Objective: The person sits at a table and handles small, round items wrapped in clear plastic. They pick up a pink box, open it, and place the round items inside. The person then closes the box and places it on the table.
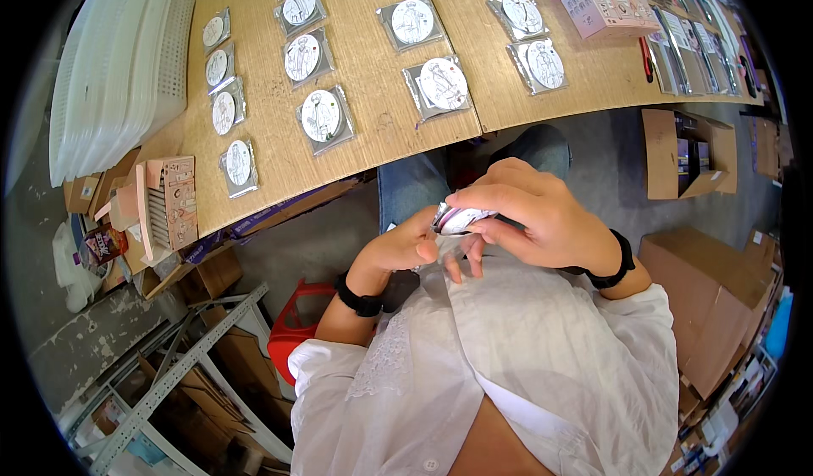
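Note:
Both hands hold one round item in a shiny wrapper point(462, 219), with a white printed face, above my lap and off the table's front edge. My left hand point(409, 244) grips its left side, with some fingers under it. My right hand point(530, 215) pinches its upper and right side between thumb and fingers. Rows of round white discs with line drawings of figures, in clear bags, lie on the wooden table point(375, 142); among the nearest are one disc point(321, 115), another point(443, 84) and a third point(545, 64).
Stacked white plastic baskets point(127, 63) and an open pink printed box point(171, 203) are at the left. Pink boxes point(606, 9), a red-handled tool point(646, 60) and flat packets lie at the right. Cardboard boxes point(698, 298), a red stool point(295, 323) and a metal rack point(178, 374) stand below.

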The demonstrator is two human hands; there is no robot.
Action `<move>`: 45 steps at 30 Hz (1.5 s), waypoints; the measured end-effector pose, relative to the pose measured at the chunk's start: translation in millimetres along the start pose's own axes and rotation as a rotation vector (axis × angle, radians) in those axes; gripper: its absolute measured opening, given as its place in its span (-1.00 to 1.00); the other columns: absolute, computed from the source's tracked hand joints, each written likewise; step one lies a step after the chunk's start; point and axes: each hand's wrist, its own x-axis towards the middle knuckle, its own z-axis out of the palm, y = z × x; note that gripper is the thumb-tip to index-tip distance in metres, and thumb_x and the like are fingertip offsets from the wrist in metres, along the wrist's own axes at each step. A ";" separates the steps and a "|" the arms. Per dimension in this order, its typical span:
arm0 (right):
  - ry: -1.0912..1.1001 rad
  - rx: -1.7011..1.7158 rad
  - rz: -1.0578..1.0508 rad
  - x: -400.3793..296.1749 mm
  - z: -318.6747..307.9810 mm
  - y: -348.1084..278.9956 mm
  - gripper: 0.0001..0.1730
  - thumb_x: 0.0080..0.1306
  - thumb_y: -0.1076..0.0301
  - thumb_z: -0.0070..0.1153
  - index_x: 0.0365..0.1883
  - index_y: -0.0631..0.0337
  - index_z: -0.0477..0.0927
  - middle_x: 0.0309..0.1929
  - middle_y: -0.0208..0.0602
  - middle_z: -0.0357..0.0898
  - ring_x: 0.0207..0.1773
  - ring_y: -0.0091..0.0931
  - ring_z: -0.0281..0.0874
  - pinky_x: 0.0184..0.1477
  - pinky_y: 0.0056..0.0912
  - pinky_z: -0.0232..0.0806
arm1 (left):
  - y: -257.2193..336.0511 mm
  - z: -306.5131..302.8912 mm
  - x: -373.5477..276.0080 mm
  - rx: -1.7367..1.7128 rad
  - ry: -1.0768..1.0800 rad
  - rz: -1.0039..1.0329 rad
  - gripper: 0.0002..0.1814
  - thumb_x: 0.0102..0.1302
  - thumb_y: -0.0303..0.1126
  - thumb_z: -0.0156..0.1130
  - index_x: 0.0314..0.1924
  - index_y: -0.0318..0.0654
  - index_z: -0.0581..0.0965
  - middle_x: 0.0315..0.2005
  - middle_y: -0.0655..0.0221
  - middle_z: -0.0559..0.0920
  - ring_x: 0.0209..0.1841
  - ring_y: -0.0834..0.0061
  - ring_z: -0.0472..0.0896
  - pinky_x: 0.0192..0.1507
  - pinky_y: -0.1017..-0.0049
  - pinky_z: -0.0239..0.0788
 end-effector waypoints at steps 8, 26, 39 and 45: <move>0.089 0.046 0.043 -3.1 9.6 -2.2 -0.63 0.00 0.60 0.14 -0.17 0.23 0.47 -0.38 -0.29 0.50 -0.34 -0.37 0.40 -0.29 -0.38 0.24 | 5.7 3.6 0.0 -0.025 0.027 -0.016 0.03 -0.31 0.32 0.33 0.05 -0.30 0.30 -0.26 0.27 0.47 -0.22 0.33 0.56 -0.37 0.44 0.52; 0.096 -0.196 -0.094 -7.7 9.8 -6.8 -0.61 -0.28 0.58 0.20 -0.37 0.14 0.57 -0.35 -0.45 0.48 -0.34 -0.46 0.30 -0.30 -0.44 0.14 | 10.1 6.0 -2.0 -0.029 0.089 0.054 0.08 -0.36 0.09 0.52 0.13 -0.34 0.25 -0.25 0.32 0.50 -0.23 0.44 0.55 -0.34 0.57 0.45; 0.086 -0.080 -0.027 -3.1 9.0 -12.3 -0.69 -0.14 0.59 0.18 -0.35 0.17 0.57 -0.25 -0.31 0.39 -0.27 -0.39 0.29 -0.33 -0.46 0.19 | 3.7 -2.1 -7.2 0.011 0.023 0.131 -0.19 -0.12 -0.26 0.47 0.13 -0.33 0.27 -0.06 0.36 0.42 -0.08 0.58 0.44 -0.16 0.55 0.41; 0.171 0.061 0.200 8.6 4.3 1.9 -0.60 -0.06 0.54 0.21 -0.18 0.24 0.50 -0.18 -0.21 0.42 -0.25 -0.36 0.39 -0.21 -0.40 0.25 | 8.8 5.8 -8.5 0.101 0.068 0.182 -0.38 0.14 -0.51 0.14 0.21 -0.30 0.18 0.00 0.26 0.40 0.03 0.46 0.39 -0.01 0.41 0.37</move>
